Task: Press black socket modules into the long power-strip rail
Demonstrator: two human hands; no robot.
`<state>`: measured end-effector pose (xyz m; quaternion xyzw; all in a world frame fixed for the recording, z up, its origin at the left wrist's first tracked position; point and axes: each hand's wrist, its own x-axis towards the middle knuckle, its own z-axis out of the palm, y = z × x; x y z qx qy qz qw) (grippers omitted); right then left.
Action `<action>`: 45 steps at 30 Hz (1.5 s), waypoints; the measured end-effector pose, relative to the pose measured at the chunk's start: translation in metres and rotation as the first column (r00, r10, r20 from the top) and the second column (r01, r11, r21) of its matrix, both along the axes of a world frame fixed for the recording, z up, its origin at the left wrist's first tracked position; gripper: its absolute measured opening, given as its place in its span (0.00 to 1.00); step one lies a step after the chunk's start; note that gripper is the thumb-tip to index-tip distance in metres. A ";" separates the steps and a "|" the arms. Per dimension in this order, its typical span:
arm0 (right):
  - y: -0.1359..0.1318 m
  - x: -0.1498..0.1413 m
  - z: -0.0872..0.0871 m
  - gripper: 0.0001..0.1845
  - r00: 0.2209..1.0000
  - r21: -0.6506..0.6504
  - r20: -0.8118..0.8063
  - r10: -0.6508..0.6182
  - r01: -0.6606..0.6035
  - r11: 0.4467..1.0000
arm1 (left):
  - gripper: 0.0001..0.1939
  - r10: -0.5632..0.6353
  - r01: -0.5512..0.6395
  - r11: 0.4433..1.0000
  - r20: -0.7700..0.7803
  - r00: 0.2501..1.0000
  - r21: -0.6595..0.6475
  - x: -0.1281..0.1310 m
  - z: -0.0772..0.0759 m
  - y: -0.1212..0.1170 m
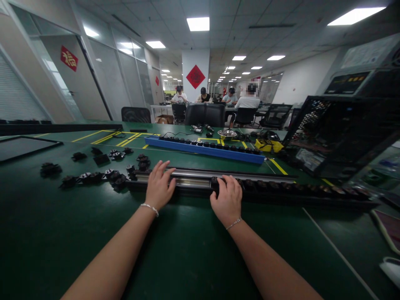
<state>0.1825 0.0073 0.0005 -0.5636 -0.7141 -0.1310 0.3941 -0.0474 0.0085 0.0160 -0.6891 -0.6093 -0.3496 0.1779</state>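
Black rail (191, 183) part-filled, both hands at it

Rail lies lengthwise across the worktop (175, 258), right in front of the person. Left hand (159, 187): grip loose, fingers spread over the bare stretch, no piece seen in it. Right hand (228, 198): fingers curled at the end block (214, 182); can't tell if pinched or only touched. Row of black blocks (290, 187) runs off rightward. Best handling, probably: steady the rail with the left, guide the block square, no tilting. Loose pieces (118, 181) lie left; blue rail (203, 150) beyond, metal bowl (227, 133) behind that.
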 end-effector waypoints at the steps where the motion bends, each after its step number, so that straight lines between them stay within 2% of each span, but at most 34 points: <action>1: 0.000 0.000 0.000 0.21 1.000 -0.007 0.005 0.007 -0.007 1.000 | 0.18 -0.039 0.036 0.998 -0.047 0.998 -0.050 0.007 -0.002 -0.001; 4: 0.000 0.000 0.001 0.21 1.000 -0.038 0.020 0.022 -0.021 0.999 | 0.22 -0.140 0.107 0.972 -0.149 0.979 -0.210 0.021 -0.008 -0.002; 7: -0.001 0.000 0.001 0.22 0.998 -0.064 0.042 0.048 -0.045 0.997 | 0.24 -0.177 0.117 0.948 -0.184 0.967 -0.295 0.024 -0.012 -0.002; 14: -0.002 -0.003 -0.001 0.26 0.993 -0.090 0.096 0.075 -0.067 0.994 | 0.24 -0.200 0.137 0.941 -0.186 0.962 -0.308 0.023 -0.008 -0.003; 22: -0.006 -0.006 0.002 0.28 0.973 -0.124 0.141 0.180 -0.163 0.979 | 0.20 -0.308 0.220 0.911 -0.219 0.926 -0.349 0.030 -0.003 -0.008; 27: -0.005 -0.005 0.000 0.29 0.945 -0.150 0.148 0.291 -0.269 0.951 | 0.25 -0.360 0.261 0.891 -0.230 0.904 -0.371 0.034 -0.005 -0.010; 33: -0.005 -0.005 -0.002 0.32 0.897 -0.216 0.135 0.421 -0.389 0.896 | 0.33 -0.351 0.242 0.900 -0.273 0.896 -0.363 0.037 -0.009 -0.009; 40: -0.003 -0.004 -0.003 0.33 0.885 -0.253 0.126 0.449 -0.409 0.877 | 0.33 -0.266 0.154 0.933 -0.333 0.905 -0.326 0.043 -0.012 -0.011; 45: -0.003 -0.005 -0.006 0.33 0.896 -0.239 0.137 0.423 -0.384 0.892 | 0.33 -0.243 0.121 0.939 -0.372 0.896 -0.322 0.045 -0.011 -0.012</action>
